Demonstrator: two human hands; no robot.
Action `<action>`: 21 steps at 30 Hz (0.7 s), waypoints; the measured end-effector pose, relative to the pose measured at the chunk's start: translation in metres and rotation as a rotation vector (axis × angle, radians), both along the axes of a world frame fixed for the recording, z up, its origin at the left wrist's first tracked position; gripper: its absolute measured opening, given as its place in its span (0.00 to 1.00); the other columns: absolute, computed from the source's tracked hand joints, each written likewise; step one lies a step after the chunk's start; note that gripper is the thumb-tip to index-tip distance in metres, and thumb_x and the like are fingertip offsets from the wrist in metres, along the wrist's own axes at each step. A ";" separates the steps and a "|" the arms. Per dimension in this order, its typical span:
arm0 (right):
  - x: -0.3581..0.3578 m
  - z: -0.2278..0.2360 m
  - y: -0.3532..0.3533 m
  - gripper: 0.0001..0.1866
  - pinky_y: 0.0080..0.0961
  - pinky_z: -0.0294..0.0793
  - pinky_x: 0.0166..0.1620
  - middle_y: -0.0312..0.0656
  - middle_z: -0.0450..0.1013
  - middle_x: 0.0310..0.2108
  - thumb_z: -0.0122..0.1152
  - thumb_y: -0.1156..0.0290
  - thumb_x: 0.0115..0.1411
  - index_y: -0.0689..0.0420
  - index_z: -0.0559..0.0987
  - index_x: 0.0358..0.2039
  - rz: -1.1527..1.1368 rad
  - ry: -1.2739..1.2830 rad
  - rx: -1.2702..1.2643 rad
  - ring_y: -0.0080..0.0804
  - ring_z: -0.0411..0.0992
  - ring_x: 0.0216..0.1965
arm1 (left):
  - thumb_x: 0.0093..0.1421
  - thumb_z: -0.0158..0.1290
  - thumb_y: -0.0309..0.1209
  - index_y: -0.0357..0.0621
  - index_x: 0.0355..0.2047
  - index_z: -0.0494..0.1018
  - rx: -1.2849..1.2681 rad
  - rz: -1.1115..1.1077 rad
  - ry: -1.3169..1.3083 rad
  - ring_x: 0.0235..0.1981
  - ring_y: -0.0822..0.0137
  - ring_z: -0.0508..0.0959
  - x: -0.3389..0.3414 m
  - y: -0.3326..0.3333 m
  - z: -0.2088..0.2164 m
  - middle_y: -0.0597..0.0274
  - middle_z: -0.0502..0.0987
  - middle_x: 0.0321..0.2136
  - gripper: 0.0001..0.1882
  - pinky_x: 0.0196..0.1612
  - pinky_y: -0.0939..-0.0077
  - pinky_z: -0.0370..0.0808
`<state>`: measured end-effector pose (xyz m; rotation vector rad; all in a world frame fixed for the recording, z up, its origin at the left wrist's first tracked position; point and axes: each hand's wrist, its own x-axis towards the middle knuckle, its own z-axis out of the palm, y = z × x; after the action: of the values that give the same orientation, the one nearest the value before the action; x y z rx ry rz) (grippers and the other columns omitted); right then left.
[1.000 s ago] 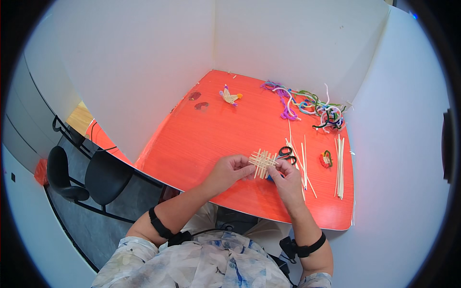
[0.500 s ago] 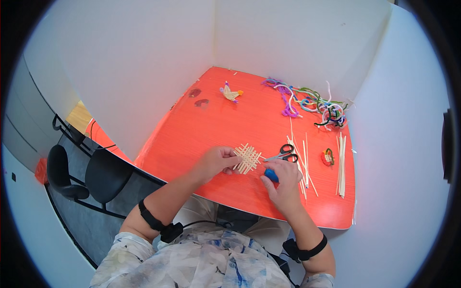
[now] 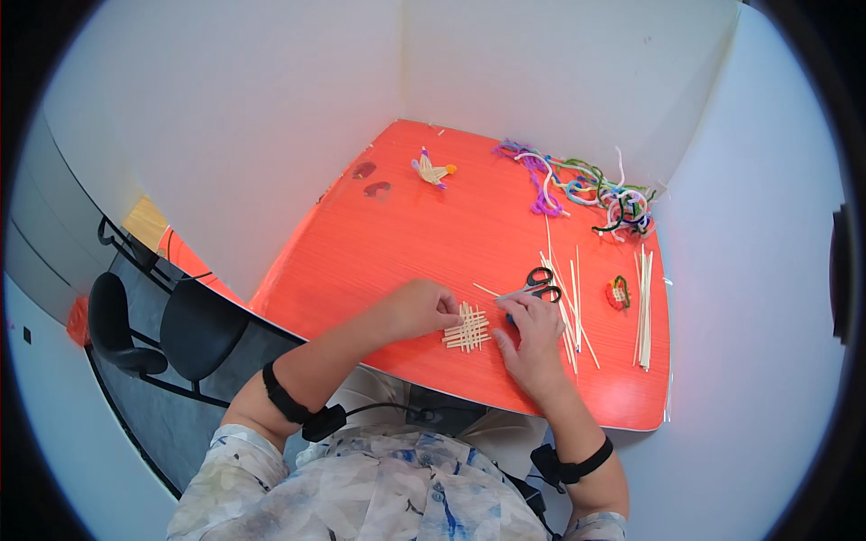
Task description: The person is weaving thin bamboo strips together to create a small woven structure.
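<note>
A small square mat woven from thin pale sticks (image 3: pixel 467 330) lies over the red tabletop in front of me. At its upper left edge, my left hand (image 3: pixel 429 309) has thumb and fingers closed on the strips. My right hand (image 3: pixel 534 335) is just right of the mat, its fingers curled over a small blue object (image 3: pixel 511 318). Most of that blue object is hidden by the hand, so its kind does not show. Black-handled scissors (image 3: pixel 539 284) lie just beyond the right fingertips. One loose stick (image 3: pixel 485 289) points toward their blades.
Loose pale sticks (image 3: pixel 578 311) lie right of my right hand, with another bundle (image 3: pixel 643 311) farther right. Between them sits a small red, yellow and green woven piece (image 3: pixel 618 293). Coloured pipe cleaners (image 3: pixel 586 185) tangle at the back right; a star-shaped stick piece (image 3: pixel 433 169) lies far left.
The woven mat has come nearer to me and turned, so its strips run straighter. My left hand has shifted with it. My right hand now covers more of the blue object.
</note>
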<state>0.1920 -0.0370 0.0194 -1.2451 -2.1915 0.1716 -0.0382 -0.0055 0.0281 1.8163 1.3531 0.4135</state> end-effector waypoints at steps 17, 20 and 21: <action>-0.001 0.008 0.011 0.25 0.41 0.53 0.53 0.37 0.67 0.46 0.70 0.64 0.47 0.51 0.75 0.47 0.136 -0.125 -0.089 0.37 0.62 0.50 | 0.47 0.67 0.35 0.43 0.46 0.75 0.393 -0.083 0.047 0.36 0.64 0.74 -0.010 -0.025 -0.006 0.60 0.71 0.41 0.25 0.41 0.71 0.74; -0.002 0.011 0.014 0.25 0.38 0.54 0.54 0.38 0.67 0.47 0.70 0.65 0.48 0.51 0.75 0.48 0.154 -0.151 -0.148 0.36 0.63 0.51 | 0.47 0.66 0.35 0.43 0.45 0.75 0.385 -0.081 0.059 0.37 0.64 0.74 -0.010 -0.024 -0.004 0.60 0.71 0.41 0.25 0.41 0.70 0.74; -0.003 0.012 0.015 0.25 0.38 0.54 0.54 0.38 0.67 0.47 0.70 0.65 0.48 0.51 0.75 0.48 0.155 -0.153 -0.148 0.36 0.63 0.51 | 0.48 0.66 0.35 0.43 0.45 0.75 0.380 -0.083 0.072 0.37 0.64 0.74 -0.010 -0.024 -0.003 0.60 0.71 0.41 0.24 0.41 0.70 0.74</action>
<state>0.1892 -0.0225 0.0312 -1.2007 -2.4475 0.3159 -0.0483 -0.0293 0.0247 2.2075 1.3062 0.5970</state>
